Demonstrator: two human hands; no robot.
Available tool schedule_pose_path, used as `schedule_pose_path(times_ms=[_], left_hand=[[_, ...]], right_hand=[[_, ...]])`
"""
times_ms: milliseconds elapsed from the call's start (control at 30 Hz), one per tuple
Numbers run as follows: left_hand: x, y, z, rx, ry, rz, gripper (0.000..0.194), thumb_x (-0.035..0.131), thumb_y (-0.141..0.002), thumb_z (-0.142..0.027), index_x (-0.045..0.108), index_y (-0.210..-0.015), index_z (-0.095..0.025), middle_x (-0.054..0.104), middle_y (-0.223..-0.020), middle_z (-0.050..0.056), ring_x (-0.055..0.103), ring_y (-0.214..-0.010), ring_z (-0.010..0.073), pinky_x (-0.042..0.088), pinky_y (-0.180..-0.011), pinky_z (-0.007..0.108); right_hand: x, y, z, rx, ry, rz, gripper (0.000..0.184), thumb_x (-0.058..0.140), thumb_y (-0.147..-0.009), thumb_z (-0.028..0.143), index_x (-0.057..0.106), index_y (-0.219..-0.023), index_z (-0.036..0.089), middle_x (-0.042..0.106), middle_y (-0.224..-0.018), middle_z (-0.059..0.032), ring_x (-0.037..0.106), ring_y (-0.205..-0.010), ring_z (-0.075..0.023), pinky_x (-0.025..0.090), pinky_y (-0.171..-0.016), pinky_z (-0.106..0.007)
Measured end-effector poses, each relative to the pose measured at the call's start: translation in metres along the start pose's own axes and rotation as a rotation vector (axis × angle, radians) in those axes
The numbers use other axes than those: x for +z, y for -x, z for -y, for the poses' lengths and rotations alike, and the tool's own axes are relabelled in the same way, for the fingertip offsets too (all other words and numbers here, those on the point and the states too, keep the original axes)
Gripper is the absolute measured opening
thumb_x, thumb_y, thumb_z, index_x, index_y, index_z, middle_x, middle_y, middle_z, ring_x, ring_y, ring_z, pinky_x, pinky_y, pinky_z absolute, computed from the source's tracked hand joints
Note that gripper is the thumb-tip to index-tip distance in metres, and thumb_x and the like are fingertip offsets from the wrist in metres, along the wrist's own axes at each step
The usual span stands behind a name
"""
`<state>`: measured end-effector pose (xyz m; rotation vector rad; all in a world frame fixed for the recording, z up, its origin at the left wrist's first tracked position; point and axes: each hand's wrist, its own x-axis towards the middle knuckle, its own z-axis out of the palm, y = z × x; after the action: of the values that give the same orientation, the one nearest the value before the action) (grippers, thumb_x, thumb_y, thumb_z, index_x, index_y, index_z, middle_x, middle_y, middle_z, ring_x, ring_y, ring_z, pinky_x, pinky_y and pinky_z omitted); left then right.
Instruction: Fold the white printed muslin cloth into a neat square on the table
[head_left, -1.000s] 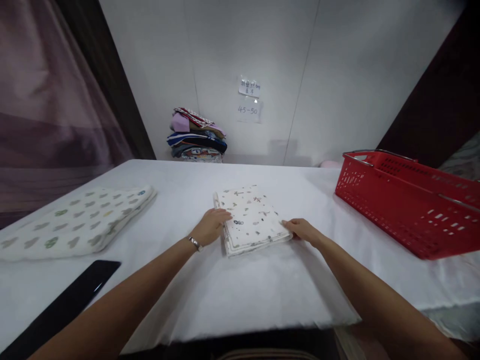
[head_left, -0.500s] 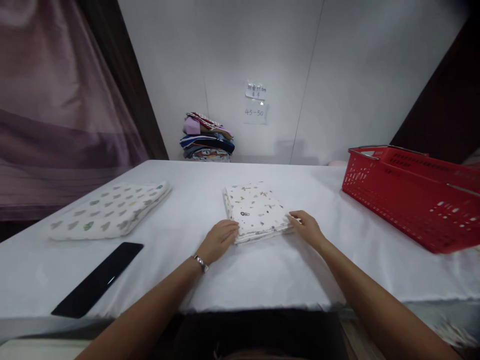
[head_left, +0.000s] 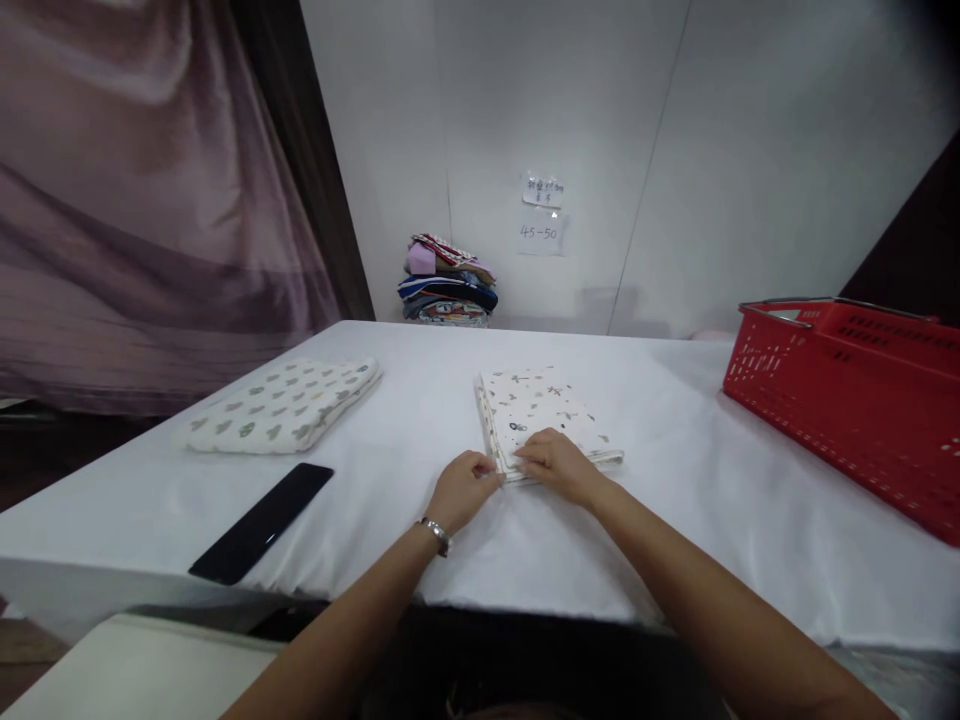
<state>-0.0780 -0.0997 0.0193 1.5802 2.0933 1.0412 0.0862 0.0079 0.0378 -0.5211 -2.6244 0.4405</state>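
Observation:
In the middle of the white-covered table (head_left: 420, 420) lies a folded white cloth (head_left: 540, 400) with a small brown and grey print. My left hand (head_left: 466, 487), with a silver bracelet at its wrist, pinches the cloth's near left corner. My right hand (head_left: 559, 465) reaches across the near edge, its thumb and fingers closed on the cloth's layers close to that same corner. The fingers hide part of the near edge. Off to the left rests a second folded white cloth (head_left: 289, 405) with grey-green cloud-like shapes.
A flat black phone-like slab (head_left: 262, 523) lies at the front left. On the right stands a red plastic basket (head_left: 847, 400) with metal handles. Several folded fabrics (head_left: 448, 285) are stacked by the back wall, where two paper notes (head_left: 541, 230) hang.
My right hand has moved left from the cloth's right edge to its near left corner. My left hand has gone from resting at the side to pinching. The view has turned slightly left.

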Motion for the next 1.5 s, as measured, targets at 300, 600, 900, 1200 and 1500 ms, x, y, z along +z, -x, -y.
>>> schedule_pose_path(times_ms=[300, 600, 900, 1200, 1500], left_hand=[[0.009, -0.001, 0.012, 0.009, 0.052, -0.01, 0.018, 0.061, -0.067, -0.037, 0.057, -0.073, -0.02, 0.06, -0.077, -0.001, 0.054, -0.072, 0.0145, 0.041, -0.065, 0.026], [0.008, 0.0, 0.011, 0.037, 0.11, -0.013, 0.019, 0.061, -0.068, -0.038, 0.056, -0.072, -0.02, 0.057, -0.075, -0.002, 0.052, -0.07, 0.0137, 0.041, -0.065, 0.026], [0.012, -0.003, 0.014, 0.068, 0.121, 0.01, 0.015, 0.059, -0.071, -0.034, 0.056, -0.069, -0.019, 0.056, -0.072, -0.002, 0.051, -0.067, 0.012, 0.04, -0.063, 0.025], [0.011, -0.002, 0.013, 0.082, 0.126, 0.023, 0.013, 0.059, -0.071, -0.032, 0.058, -0.069, -0.02, 0.057, -0.073, -0.002, 0.052, -0.069, 0.012, 0.041, -0.065, 0.025], [0.012, -0.001, 0.014, 0.078, 0.145, 0.026, 0.014, 0.056, -0.073, -0.032, 0.058, -0.068, -0.02, 0.056, -0.07, -0.002, 0.051, -0.066, 0.0117, 0.041, -0.063, 0.024]], right_hand=[[0.016, -0.006, -0.001, 0.018, -0.009, -0.079, 0.021, 0.044, -0.088, 0.025, 0.059, -0.073, 0.019, 0.058, -0.074, -0.0018, 0.049, -0.075, -0.0144, 0.035, -0.073, -0.029], [0.02, -0.003, 0.007, -0.003, -0.112, -0.137, 0.019, 0.044, -0.088, 0.024, 0.055, -0.073, 0.02, 0.055, -0.073, -0.0006, 0.049, -0.073, -0.0134, 0.037, -0.069, -0.028], [0.026, 0.0, 0.005, -0.113, -0.032, -0.171, 0.017, 0.043, -0.087, 0.023, 0.059, -0.082, 0.019, 0.057, -0.082, -0.0041, 0.049, -0.078, -0.0154, 0.038, -0.071, -0.03], [0.029, 0.003, 0.004, -0.07, -0.042, -0.109, 0.012, 0.048, -0.084, 0.021, 0.059, -0.088, 0.021, 0.059, -0.084, -0.0038, 0.05, -0.081, -0.0164, 0.04, -0.072, -0.031], [0.031, 0.006, 0.01, -0.026, -0.137, -0.212, 0.014, 0.045, -0.086, 0.02, 0.059, -0.085, 0.02, 0.058, -0.081, -0.0038, 0.05, -0.08, -0.0162, 0.04, -0.072, -0.03]])
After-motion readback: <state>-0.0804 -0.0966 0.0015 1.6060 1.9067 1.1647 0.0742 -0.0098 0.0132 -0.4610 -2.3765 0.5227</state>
